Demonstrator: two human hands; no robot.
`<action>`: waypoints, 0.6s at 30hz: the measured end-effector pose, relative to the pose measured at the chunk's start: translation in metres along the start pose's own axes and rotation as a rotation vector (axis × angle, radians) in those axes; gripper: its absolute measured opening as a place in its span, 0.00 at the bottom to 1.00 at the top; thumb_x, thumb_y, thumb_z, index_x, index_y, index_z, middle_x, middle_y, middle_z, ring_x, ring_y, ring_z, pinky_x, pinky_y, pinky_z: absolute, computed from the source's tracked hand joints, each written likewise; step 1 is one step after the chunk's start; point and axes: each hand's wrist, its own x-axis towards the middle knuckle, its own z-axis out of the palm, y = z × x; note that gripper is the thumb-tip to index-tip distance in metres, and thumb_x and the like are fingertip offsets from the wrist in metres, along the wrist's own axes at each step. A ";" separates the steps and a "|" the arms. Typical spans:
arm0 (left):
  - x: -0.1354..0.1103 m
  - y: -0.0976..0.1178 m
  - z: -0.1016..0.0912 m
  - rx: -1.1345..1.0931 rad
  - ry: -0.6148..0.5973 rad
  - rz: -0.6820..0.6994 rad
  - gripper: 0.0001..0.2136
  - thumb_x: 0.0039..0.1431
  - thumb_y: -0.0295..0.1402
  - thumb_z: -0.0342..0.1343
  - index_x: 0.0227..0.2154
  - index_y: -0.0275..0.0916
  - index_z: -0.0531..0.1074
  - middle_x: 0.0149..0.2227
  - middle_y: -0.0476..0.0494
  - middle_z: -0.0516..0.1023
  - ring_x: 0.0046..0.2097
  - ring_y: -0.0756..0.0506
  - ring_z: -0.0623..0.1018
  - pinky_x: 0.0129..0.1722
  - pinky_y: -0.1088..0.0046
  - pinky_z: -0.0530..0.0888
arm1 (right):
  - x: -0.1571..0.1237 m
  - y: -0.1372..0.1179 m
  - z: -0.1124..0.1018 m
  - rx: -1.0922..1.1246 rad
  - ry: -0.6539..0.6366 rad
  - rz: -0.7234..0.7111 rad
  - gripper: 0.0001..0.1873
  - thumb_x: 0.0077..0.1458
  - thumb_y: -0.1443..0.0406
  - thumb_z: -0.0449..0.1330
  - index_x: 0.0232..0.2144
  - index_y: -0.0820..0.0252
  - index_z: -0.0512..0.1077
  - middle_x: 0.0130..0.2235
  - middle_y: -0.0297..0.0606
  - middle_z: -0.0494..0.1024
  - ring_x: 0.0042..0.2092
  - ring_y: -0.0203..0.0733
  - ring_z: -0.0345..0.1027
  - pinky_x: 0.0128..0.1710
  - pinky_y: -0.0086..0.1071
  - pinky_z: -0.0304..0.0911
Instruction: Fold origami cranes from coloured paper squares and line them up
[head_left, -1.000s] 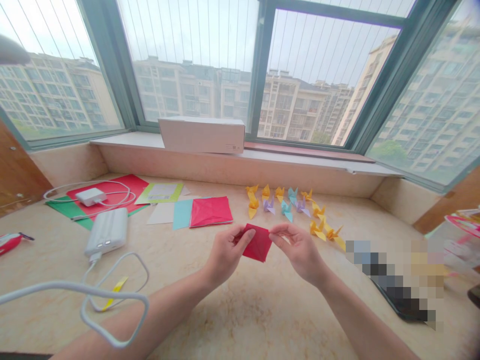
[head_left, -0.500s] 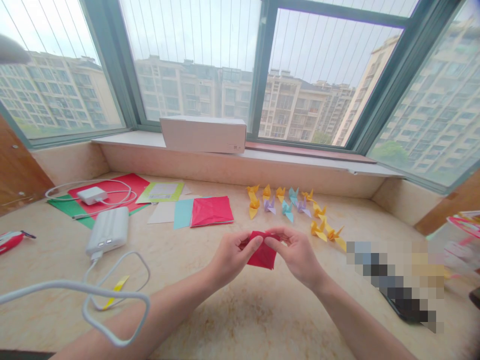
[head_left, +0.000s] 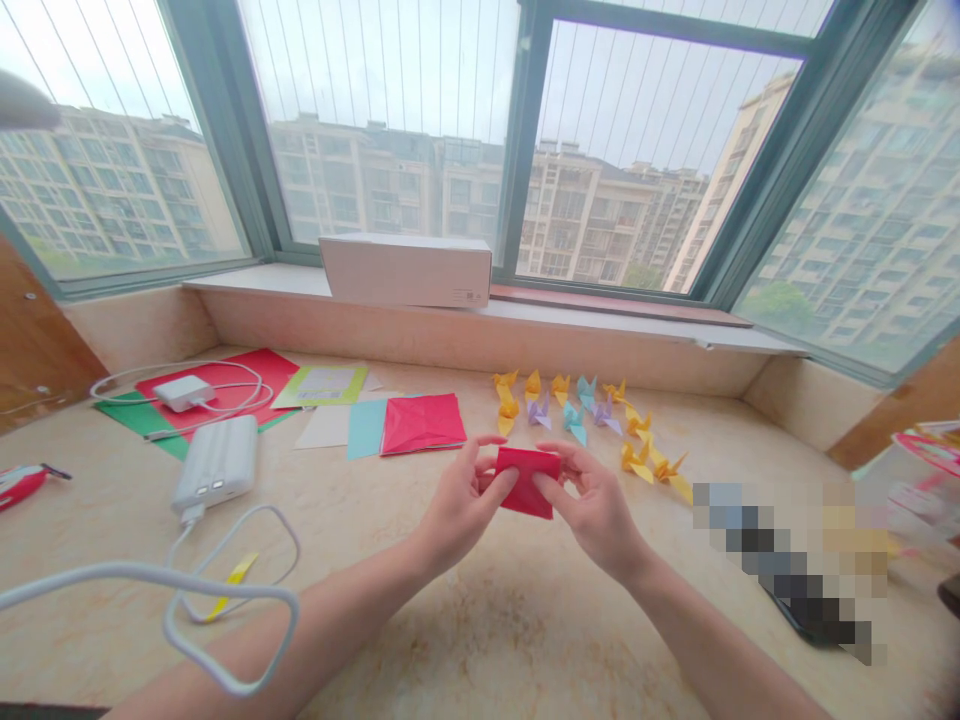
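Small red paper square (head_left: 526, 490) up between both hands, near middle of the counter (head_left: 480, 640), in the air as far as I can tell. Left hand (head_left: 463, 505) pinches its left side, thumb on the near face, index finger raised beside the far left corner. Right hand (head_left: 596, 508) clamped on the right side, thumb likewise on the near face. Other fingertips mostly hidden behind the paper, so their exact contact can't be told; fold layers unclear too.

Dark flat object (head_left: 806, 630) at right mostly under a pixelated block, only its lower edge readable. Clear container (head_left: 919, 495) cut off at right edge, contents blurry. Red item (head_left: 21, 485) cut off at left edge, can't identify. White cable (head_left: 225, 672) passes in front of the left forearm.

Counter is beige, marbled, brownish blotches near the front. Far left of the hands: stack of red paper (head_left: 424, 423), light blue sheet (head_left: 365, 428), white power bank (head_left: 216, 460). Far right: yellow, blue and purple paper cranes (head_left: 575, 421). White box (head_left: 409, 272) on the far sill, windows behind, hazy apartment blocks (head_left: 600, 215) outside
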 end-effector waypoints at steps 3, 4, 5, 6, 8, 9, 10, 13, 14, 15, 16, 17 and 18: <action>0.000 -0.004 -0.002 0.090 0.059 0.096 0.18 0.57 0.36 0.63 0.48 0.41 0.64 0.47 0.39 0.78 0.46 0.42 0.81 0.39 0.67 0.79 | 0.000 -0.001 0.000 -0.004 -0.029 0.042 0.17 0.57 0.60 0.62 0.48 0.58 0.72 0.41 0.41 0.80 0.38 0.43 0.72 0.37 0.36 0.68; 0.000 -0.005 -0.003 0.123 0.060 0.104 0.15 0.58 0.36 0.62 0.46 0.41 0.66 0.46 0.40 0.78 0.46 0.42 0.80 0.39 0.67 0.79 | 0.000 -0.001 0.000 -0.007 -0.039 0.053 0.17 0.57 0.60 0.62 0.48 0.58 0.72 0.40 0.41 0.80 0.38 0.44 0.72 0.37 0.36 0.68; 0.000 -0.006 -0.004 0.158 0.059 0.105 0.12 0.59 0.36 0.61 0.43 0.40 0.68 0.45 0.41 0.78 0.46 0.42 0.80 0.38 0.68 0.79 | 0.000 -0.001 0.000 -0.012 -0.046 0.060 0.17 0.56 0.61 0.62 0.48 0.58 0.72 0.39 0.40 0.80 0.38 0.44 0.72 0.36 0.36 0.68; 0.001 -0.006 -0.005 0.192 0.060 0.104 0.09 0.59 0.35 0.60 0.40 0.39 0.69 0.42 0.41 0.79 0.45 0.43 0.80 0.37 0.70 0.79 | 0.000 -0.001 0.000 -0.017 -0.050 0.060 0.17 0.56 0.61 0.62 0.48 0.59 0.72 0.38 0.40 0.79 0.37 0.43 0.72 0.36 0.36 0.68; 0.001 -0.006 -0.006 0.254 0.073 0.097 0.06 0.60 0.35 0.59 0.36 0.38 0.70 0.38 0.43 0.79 0.41 0.44 0.81 0.36 0.72 0.77 | 0.000 -0.002 0.000 -0.029 -0.047 0.047 0.17 0.56 0.63 0.62 0.48 0.58 0.71 0.36 0.38 0.79 0.36 0.42 0.71 0.36 0.35 0.67; 0.002 -0.006 -0.007 0.277 0.084 0.096 0.06 0.60 0.34 0.58 0.35 0.38 0.71 0.36 0.43 0.80 0.39 0.45 0.80 0.36 0.72 0.77 | 0.000 -0.002 0.000 -0.034 -0.043 0.034 0.17 0.56 0.63 0.61 0.48 0.58 0.71 0.36 0.38 0.79 0.35 0.41 0.71 0.36 0.35 0.67; 0.002 -0.005 -0.007 0.290 0.094 0.098 0.05 0.60 0.34 0.58 0.34 0.38 0.71 0.36 0.43 0.80 0.38 0.45 0.80 0.36 0.72 0.77 | 0.000 -0.003 0.000 -0.038 -0.041 0.018 0.17 0.56 0.64 0.61 0.48 0.58 0.71 0.35 0.37 0.79 0.35 0.41 0.70 0.36 0.35 0.66; 0.003 -0.004 -0.007 0.253 0.091 0.110 0.05 0.61 0.34 0.57 0.34 0.38 0.70 0.40 0.42 0.80 0.40 0.45 0.80 0.39 0.70 0.77 | -0.001 -0.004 0.000 -0.051 -0.046 -0.035 0.17 0.56 0.65 0.60 0.49 0.57 0.71 0.36 0.36 0.78 0.34 0.39 0.69 0.35 0.34 0.66; 0.002 -0.004 -0.007 0.231 0.085 0.116 0.06 0.61 0.35 0.56 0.34 0.38 0.70 0.42 0.41 0.79 0.41 0.45 0.80 0.40 0.69 0.77 | -0.002 -0.004 0.000 -0.059 -0.050 -0.051 0.17 0.56 0.66 0.60 0.49 0.57 0.70 0.36 0.36 0.78 0.34 0.39 0.69 0.36 0.34 0.66; 0.002 -0.003 -0.007 0.217 0.079 0.118 0.06 0.62 0.35 0.56 0.35 0.38 0.70 0.42 0.41 0.79 0.42 0.44 0.80 0.41 0.69 0.77 | -0.002 -0.003 0.000 -0.071 -0.053 -0.066 0.17 0.56 0.66 0.59 0.49 0.56 0.70 0.36 0.36 0.79 0.34 0.39 0.69 0.36 0.34 0.66; 0.002 -0.003 -0.006 0.214 0.078 0.117 0.06 0.62 0.36 0.56 0.35 0.38 0.69 0.42 0.42 0.79 0.41 0.45 0.80 0.40 0.70 0.76 | -0.002 -0.003 0.000 -0.086 -0.052 -0.079 0.17 0.56 0.67 0.59 0.49 0.56 0.70 0.37 0.36 0.79 0.35 0.39 0.69 0.37 0.34 0.66; 0.002 -0.003 -0.006 0.223 0.080 0.113 0.06 0.62 0.36 0.56 0.35 0.38 0.69 0.40 0.43 0.79 0.40 0.45 0.80 0.39 0.71 0.76 | -0.003 -0.003 0.000 -0.105 -0.048 -0.093 0.16 0.56 0.68 0.59 0.48 0.56 0.71 0.37 0.36 0.79 0.35 0.39 0.69 0.37 0.34 0.66; 0.001 -0.003 -0.006 0.238 0.084 0.107 0.06 0.62 0.36 0.56 0.34 0.38 0.69 0.37 0.44 0.79 0.39 0.46 0.80 0.37 0.73 0.75 | -0.003 -0.002 0.000 -0.127 -0.041 -0.109 0.15 0.56 0.68 0.58 0.48 0.56 0.71 0.37 0.36 0.78 0.35 0.39 0.69 0.37 0.34 0.66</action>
